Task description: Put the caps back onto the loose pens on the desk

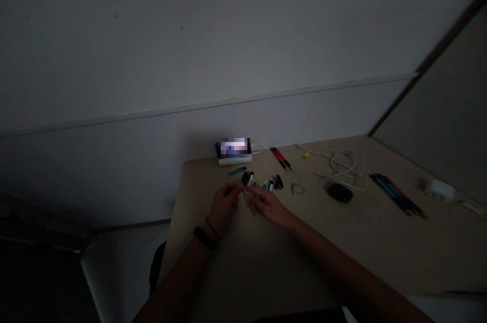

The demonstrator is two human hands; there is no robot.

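Note:
My left hand (225, 206) and my right hand (266, 206) meet over the near middle of a pale wooden table (289, 257). Between their fingertips is a small translucent item (243, 197), too dim and small to identify. Both hands appear to pinch it. A dark band and a thin cord circle my left wrist. Nearest my fingers lies a cluster of small black and white tubes (248, 178), with similar pieces (274, 182) to the right, not touching my hands.
A phone (234, 147) rests on a white block at the wall. Around it lie a blue utility knife (236, 171) and red-and-black pens (280, 158). Farther right are a tangled white cable (344, 171), a black oval object (338, 192), a bundle of pens (397, 193) and a white charger (439, 189).

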